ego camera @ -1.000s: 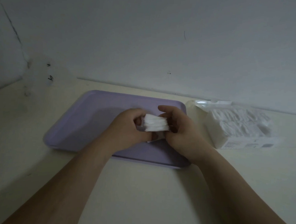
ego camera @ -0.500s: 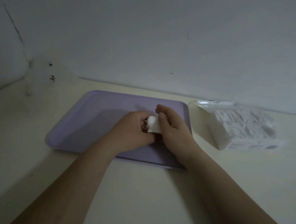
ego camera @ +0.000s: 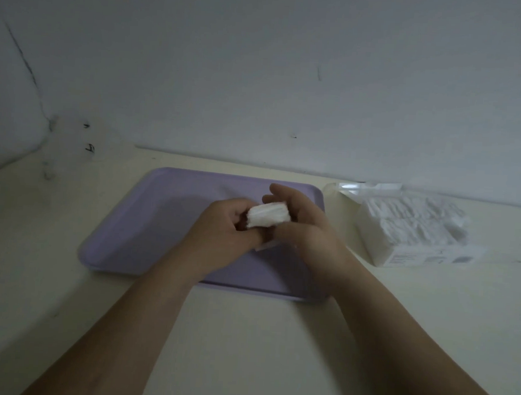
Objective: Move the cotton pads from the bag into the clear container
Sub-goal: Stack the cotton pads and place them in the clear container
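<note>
The left hand (ego camera: 221, 230) and right hand (ego camera: 307, 230), fingers (ego camera: 283, 193) curled, pinch the cotton pads (ego camera: 268, 217), more exposed than before; bag (ego camera: 411, 232) at three o'clock.

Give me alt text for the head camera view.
The left hand and right hand hold a stack of cotton pads over a purple tray. A bag of more pads lies right of the tray on the table.
</note>
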A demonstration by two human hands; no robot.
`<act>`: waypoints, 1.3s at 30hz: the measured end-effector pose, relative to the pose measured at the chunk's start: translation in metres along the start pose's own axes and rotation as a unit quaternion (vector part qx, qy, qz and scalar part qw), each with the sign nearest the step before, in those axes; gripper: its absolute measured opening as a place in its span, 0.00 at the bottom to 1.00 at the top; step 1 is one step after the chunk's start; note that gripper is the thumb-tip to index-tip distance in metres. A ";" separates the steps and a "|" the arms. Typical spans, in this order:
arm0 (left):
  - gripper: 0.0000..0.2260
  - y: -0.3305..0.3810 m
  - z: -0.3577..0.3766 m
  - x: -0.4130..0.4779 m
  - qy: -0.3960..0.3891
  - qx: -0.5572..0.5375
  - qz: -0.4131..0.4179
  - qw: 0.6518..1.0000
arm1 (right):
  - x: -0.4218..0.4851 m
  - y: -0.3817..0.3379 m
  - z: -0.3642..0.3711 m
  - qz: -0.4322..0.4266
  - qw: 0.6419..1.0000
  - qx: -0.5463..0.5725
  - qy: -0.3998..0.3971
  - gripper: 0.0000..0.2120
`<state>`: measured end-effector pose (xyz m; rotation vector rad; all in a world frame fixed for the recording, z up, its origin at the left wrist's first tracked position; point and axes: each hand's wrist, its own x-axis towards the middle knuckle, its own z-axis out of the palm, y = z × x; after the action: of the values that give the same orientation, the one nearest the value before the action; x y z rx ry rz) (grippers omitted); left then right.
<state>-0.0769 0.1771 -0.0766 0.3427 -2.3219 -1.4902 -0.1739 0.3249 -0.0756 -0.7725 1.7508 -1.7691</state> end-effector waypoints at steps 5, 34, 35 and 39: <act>0.09 0.017 0.001 0.000 -0.048 -0.059 0.010 0.997 | -0.008 -0.020 -0.016 -0.056 0.985 -0.159 0.030 0.44; 0.09 0.135 0.222 0.077 -0.230 0.242 0.175 0.926 | -0.082 -0.068 -0.250 0.099 0.916 -0.276 0.272 0.08; 0.09 0.135 0.222 0.079 -0.233 0.252 0.182 0.922 | -0.081 -0.067 -0.251 0.097 0.915 -0.287 0.267 0.08; 0.09 0.131 0.223 0.084 -0.244 0.322 0.208 0.891 | -0.070 -0.063 -0.254 0.085 0.891 -0.376 0.241 0.05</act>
<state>-0.2484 0.3822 -0.0282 -0.4113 -2.9915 -0.6098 -0.3059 0.5535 -0.0139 -0.4349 2.8140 -1.1909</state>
